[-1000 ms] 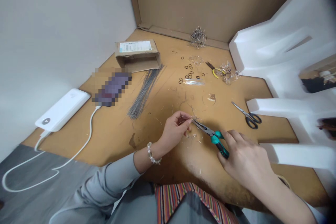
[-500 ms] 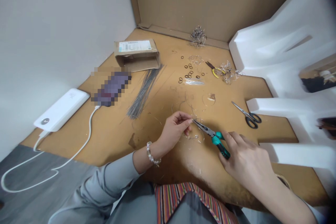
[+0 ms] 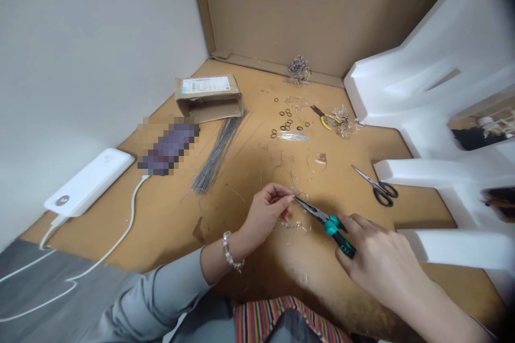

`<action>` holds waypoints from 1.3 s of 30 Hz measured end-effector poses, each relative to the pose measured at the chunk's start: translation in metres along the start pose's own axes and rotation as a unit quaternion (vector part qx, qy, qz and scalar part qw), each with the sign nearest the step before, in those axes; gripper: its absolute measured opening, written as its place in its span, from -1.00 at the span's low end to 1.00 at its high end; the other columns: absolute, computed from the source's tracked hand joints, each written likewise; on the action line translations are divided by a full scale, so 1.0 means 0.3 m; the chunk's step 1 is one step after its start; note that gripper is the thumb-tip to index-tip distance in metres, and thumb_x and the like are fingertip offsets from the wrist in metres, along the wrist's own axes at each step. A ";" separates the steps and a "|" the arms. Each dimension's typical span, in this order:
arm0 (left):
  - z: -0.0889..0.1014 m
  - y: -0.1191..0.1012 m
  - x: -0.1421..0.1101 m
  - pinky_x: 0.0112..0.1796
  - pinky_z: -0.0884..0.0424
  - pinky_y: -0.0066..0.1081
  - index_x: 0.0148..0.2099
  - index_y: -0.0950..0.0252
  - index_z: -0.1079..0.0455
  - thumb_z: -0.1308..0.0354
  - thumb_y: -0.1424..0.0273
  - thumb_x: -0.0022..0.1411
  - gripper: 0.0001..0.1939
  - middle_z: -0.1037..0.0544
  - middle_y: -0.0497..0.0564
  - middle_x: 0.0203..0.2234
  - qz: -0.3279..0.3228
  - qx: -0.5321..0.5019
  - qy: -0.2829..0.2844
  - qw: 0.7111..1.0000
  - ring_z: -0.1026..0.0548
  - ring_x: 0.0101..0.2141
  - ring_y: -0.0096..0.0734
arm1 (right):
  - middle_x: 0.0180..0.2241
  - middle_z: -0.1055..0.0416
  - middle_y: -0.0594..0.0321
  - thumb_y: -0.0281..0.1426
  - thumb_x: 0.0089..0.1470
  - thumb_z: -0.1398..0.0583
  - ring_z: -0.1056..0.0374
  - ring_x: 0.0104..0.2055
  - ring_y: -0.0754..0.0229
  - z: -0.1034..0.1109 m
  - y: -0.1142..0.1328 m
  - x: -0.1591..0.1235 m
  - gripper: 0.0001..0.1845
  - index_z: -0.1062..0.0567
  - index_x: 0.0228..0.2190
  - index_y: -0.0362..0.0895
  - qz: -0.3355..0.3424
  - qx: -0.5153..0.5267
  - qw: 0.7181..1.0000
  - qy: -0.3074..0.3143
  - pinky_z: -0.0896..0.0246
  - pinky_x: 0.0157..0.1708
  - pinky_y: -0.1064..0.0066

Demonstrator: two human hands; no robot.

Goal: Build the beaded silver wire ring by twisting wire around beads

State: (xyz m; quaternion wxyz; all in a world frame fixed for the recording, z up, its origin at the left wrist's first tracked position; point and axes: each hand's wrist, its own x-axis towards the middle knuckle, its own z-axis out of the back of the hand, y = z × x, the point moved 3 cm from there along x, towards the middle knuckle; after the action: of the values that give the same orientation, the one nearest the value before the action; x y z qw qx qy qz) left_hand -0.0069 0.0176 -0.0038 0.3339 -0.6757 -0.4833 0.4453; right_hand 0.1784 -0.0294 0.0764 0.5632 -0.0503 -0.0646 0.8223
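My left hand [image 3: 266, 213] pinches a piece of thin wire just above the brown board [image 3: 169, 209], fingers pressed together. My right hand [image 3: 378, 260] grips teal-handled needle-nose pliers [image 3: 325, 218]. The pliers' tip meets the wire right at my left fingertips. Loose curls of fine wire [image 3: 298, 220] lie on the board under both hands. A bead bracelet sits on my left wrist.
A bundle of straight grey wires [image 3: 215, 154], a small cardboard box [image 3: 209, 97], black rings [image 3: 286, 120], yellow-handled pliers [image 3: 324, 116], scissors [image 3: 376, 186], a white power bank [image 3: 90, 181] with cable, a phone [image 3: 169, 147]. White foam packing [image 3: 434, 118] stands at right, cardboard wall behind.
Both hands keep their hold with the pliers' tip at my left fingertips. The view has tipped slightly, so everything sits a little lower in the picture.
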 end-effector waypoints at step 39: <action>0.026 0.009 0.030 -0.38 -0.47 -0.46 -0.29 0.33 -0.30 -0.34 0.37 -0.06 -0.68 -0.49 -0.09 -0.51 0.037 -0.107 -0.060 0.992 -0.49 -0.48 -0.53 | -0.30 -0.51 0.16 -0.27 0.05 -0.10 -0.46 -0.40 0.08 -0.070 -0.089 -0.051 -0.65 -0.43 -0.13 -0.13 -0.086 0.019 0.996 -0.002 -0.21 -0.55 0.34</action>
State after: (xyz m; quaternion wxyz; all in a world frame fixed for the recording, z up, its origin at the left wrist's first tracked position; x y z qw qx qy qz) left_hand -0.0118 0.0256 -0.0116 0.2138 -0.6970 -0.5222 0.4425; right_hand 0.2118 -0.0331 0.0601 0.6329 -0.0324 -0.0542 0.7717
